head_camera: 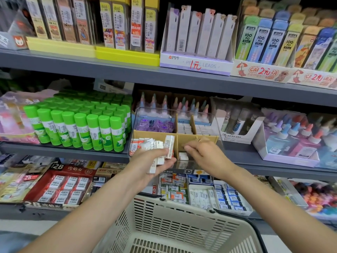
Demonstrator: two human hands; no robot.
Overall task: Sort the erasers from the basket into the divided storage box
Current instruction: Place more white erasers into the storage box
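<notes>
Fingers (160,154) around several erasers (168,146)

Both our bare forearms reach forward and upward from the lower corners, converging toward the middle. Our left hand (155,159) is turned palm up, its fingers curled around a small stack of white erasers (160,152), the thumb side toward the shelf. Our right hand (202,152) hangs palm down just beside it, wrist slightly bent, fingers curled loosely downward with the tips drawn together; whether that grip pinches anything we cannot tell. A ring shows on one right finger.
</notes>
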